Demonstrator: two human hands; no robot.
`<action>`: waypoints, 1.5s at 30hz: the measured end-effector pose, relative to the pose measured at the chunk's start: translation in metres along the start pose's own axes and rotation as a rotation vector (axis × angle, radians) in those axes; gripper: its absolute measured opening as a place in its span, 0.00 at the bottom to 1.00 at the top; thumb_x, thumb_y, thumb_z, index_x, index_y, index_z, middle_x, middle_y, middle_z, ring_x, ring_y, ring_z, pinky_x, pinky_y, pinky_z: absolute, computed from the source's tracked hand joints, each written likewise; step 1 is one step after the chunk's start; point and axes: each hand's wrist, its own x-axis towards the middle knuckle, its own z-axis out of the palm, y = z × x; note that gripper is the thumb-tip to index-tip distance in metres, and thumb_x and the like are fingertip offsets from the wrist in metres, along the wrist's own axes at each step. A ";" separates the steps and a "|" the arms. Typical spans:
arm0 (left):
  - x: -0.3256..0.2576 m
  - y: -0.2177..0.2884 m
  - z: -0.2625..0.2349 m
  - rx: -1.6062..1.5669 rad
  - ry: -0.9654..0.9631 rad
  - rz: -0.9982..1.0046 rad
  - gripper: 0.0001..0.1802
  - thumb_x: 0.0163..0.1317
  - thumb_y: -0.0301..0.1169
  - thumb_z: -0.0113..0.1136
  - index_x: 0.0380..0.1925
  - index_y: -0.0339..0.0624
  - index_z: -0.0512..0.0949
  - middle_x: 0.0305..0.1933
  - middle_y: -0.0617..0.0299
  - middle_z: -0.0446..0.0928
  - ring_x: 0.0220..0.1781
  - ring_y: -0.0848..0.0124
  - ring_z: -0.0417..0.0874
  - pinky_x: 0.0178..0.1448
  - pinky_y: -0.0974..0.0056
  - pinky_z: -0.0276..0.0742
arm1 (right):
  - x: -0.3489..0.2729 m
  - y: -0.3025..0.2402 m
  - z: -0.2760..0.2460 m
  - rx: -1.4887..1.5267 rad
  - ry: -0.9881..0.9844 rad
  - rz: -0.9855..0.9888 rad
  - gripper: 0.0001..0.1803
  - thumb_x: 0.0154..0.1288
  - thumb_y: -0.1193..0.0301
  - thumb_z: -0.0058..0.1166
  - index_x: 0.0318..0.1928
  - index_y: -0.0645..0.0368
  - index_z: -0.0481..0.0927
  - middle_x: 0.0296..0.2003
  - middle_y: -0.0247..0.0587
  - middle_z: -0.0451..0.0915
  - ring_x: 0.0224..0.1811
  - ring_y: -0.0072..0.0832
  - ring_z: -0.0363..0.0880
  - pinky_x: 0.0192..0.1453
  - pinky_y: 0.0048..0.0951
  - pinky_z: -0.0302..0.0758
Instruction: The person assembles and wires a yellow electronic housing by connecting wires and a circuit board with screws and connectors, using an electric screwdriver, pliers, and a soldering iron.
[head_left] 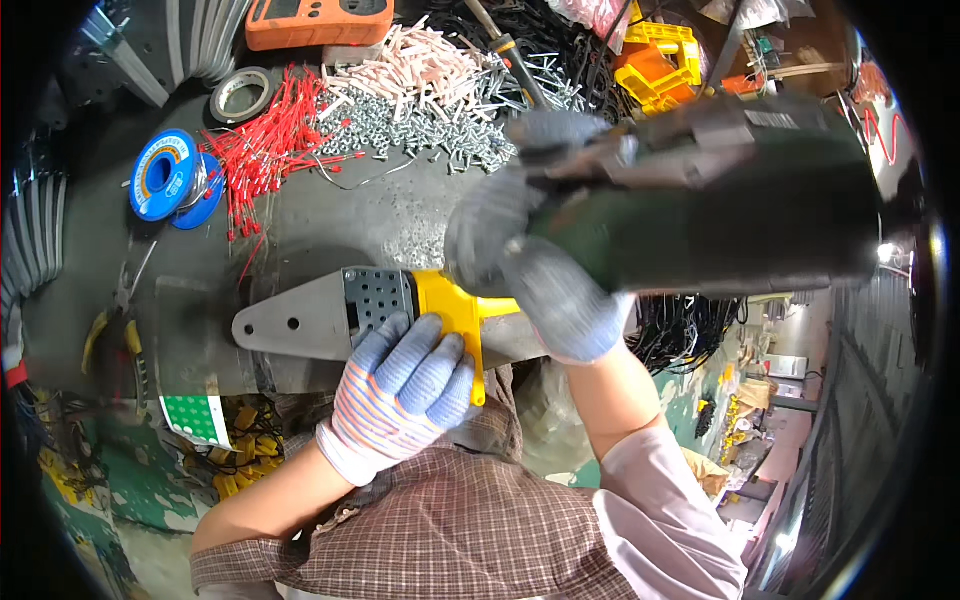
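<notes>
Gloved in blue, orange and white knit, my left hand [410,385] grips a plastic pipe welder at the near edge of the bench. The welder has a tapered grey heating plate [290,322], a perforated metal guard [378,294] and a yellow housing [445,300]. My fingers lie over the guard and housing. My right hand [555,285], in a grey-blue glove, is closed around a dark green power tool [700,220], probably a drill or screwdriver, blurred by motion. It is held above the welder's right end, and its tip is hidden.
Behind lie piles of screws [440,135], pale sleeves [420,65] and red-tipped leads [265,140]. An orange multimeter [315,25], tape roll [240,95], blue solder spool [163,175] and hammer [510,55] stand around them. Pliers [120,300] rest at left; yellow housings [655,65] sit back right.
</notes>
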 end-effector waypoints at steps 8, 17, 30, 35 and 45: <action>0.023 -0.016 0.019 0.046 0.033 -0.029 0.33 0.46 0.52 0.66 0.47 0.41 0.72 0.52 0.54 0.72 0.57 0.53 0.73 0.62 0.50 0.69 | 0.021 -0.049 -0.022 0.323 -0.365 -0.188 0.44 0.58 0.62 0.61 0.69 0.58 0.51 0.23 0.38 0.72 0.24 0.34 0.72 0.34 0.36 0.77; 0.048 -0.036 -0.032 0.024 -0.341 0.006 0.38 0.33 0.32 0.73 0.53 0.56 0.74 0.62 0.47 0.67 0.66 0.43 0.63 0.73 0.42 0.53 | -0.020 -0.023 -0.044 0.187 -0.404 -0.226 0.36 0.55 0.60 0.66 0.56 0.61 0.58 0.25 0.45 0.76 0.25 0.33 0.77 0.31 0.34 0.78; 0.039 -0.070 -0.019 0.030 -0.125 -0.224 0.35 0.40 0.40 0.70 0.52 0.44 0.73 0.52 0.53 0.75 0.54 0.54 0.75 0.61 0.53 0.68 | -0.054 -0.037 -0.034 -0.101 0.022 0.314 0.34 0.54 0.63 0.68 0.52 0.60 0.59 0.22 0.40 0.74 0.22 0.32 0.76 0.29 0.33 0.77; 0.039 -0.068 -0.018 0.025 -0.146 -0.239 0.36 0.41 0.42 0.70 0.53 0.45 0.73 0.52 0.55 0.74 0.54 0.55 0.74 0.61 0.53 0.66 | -0.038 -0.026 -0.024 0.182 -0.110 -0.001 0.36 0.55 0.67 0.66 0.60 0.64 0.63 0.29 0.36 0.74 0.24 0.30 0.75 0.32 0.32 0.80; 0.040 -0.067 -0.023 -0.012 -0.186 -0.284 0.36 0.41 0.43 0.70 0.54 0.48 0.73 0.53 0.57 0.74 0.54 0.57 0.73 0.61 0.52 0.66 | -0.032 -0.034 -0.031 0.077 -0.603 0.104 0.15 0.60 0.69 0.59 0.42 0.66 0.73 0.39 0.49 0.76 0.40 0.30 0.77 0.32 0.28 0.78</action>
